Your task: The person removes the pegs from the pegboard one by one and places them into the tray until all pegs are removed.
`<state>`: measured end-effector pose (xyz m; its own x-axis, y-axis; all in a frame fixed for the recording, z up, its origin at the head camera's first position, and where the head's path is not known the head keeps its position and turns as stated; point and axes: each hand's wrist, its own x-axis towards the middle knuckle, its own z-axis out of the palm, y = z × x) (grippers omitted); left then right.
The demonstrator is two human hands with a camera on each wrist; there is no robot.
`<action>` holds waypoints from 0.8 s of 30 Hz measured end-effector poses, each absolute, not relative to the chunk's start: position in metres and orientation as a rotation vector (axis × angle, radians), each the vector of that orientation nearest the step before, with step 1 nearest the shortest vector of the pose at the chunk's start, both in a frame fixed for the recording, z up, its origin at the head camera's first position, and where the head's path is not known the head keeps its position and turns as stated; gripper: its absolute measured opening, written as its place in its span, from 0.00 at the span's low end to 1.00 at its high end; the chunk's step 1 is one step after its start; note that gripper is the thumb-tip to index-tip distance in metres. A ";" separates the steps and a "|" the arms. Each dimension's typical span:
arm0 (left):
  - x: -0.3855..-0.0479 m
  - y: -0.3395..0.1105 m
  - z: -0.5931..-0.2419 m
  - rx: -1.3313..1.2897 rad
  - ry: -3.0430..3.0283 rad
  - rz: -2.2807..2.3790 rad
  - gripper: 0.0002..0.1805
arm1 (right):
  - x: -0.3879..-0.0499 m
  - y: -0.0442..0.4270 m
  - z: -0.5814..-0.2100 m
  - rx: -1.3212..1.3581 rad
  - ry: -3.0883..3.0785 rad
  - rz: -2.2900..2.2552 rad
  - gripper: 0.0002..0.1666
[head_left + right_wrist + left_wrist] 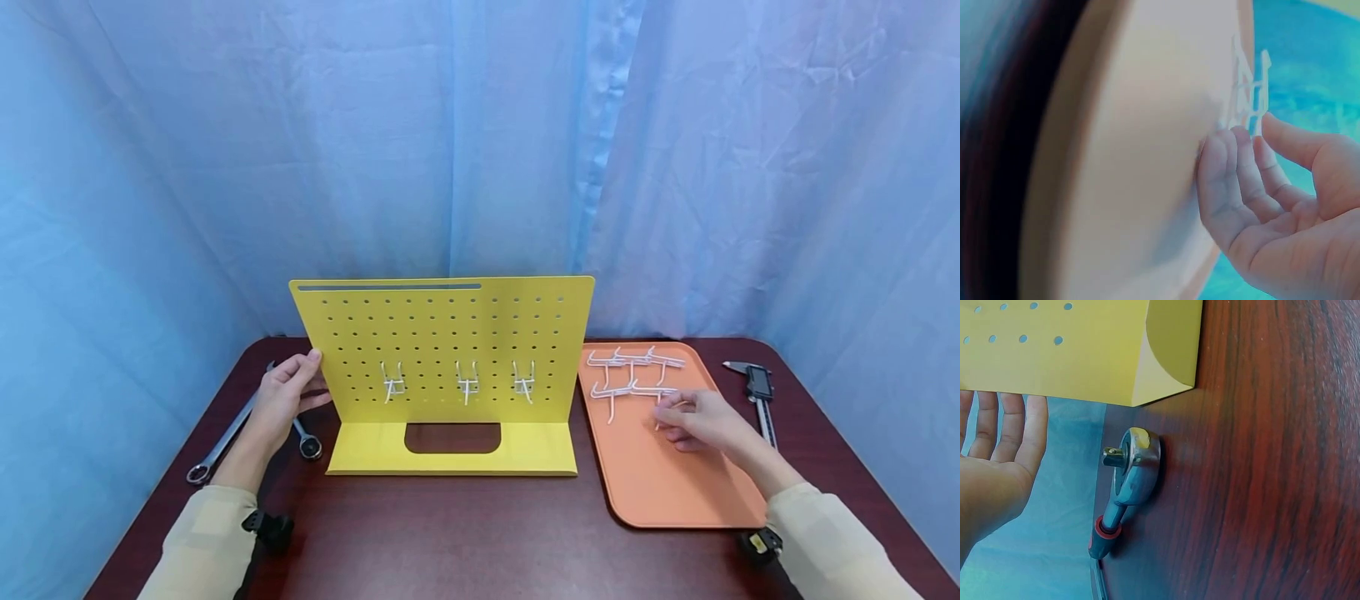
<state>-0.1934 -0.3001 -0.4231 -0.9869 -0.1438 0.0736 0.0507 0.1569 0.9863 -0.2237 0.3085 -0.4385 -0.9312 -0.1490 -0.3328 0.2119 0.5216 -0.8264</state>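
A yellow pegboard (442,333) stands upright on its base, with three white hooks mounted low: left (393,386), centre (467,386) and right (523,386). My left hand (281,396) grips the board's left edge; in the left wrist view its straight fingers (1013,428) reach behind the yellow edge (1094,381). On the orange tray (667,492) lie several white double-pronged hooks (611,390). My right hand (697,419) pinches the nearest hook at the tray's right; in the right wrist view the white hook (1254,94) rises beyond the thumb and fingers (1250,178).
Left of the board lie a long wrench (228,435) and a ratchet (309,446), seen close in the left wrist view (1138,465). A digital caliper (760,385) lies right of the tray. Blue curtains (375,167) surround the dark wooden table (420,533).
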 end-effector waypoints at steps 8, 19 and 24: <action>-0.193 -0.300 -0.424 0.085 -2.270 -1.940 0.26 | -0.212 0.284 -0.411 -0.215 2.135 -1.591 0.35; -0.193 -0.300 -0.423 0.086 -2.269 -1.948 0.27 | -0.191 0.222 -0.387 -0.347 1.894 -1.686 0.36; -0.194 -0.299 -0.424 0.086 -2.280 -1.942 0.27 | -0.191 0.199 -0.398 -0.328 1.798 -1.787 0.38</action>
<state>-0.1940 -0.2995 -0.4236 -0.9878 -0.1375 0.0732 0.0504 0.1627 0.9854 -0.1905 0.1985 -0.3978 -0.8034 -0.5516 -0.2243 0.2209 0.0736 -0.9725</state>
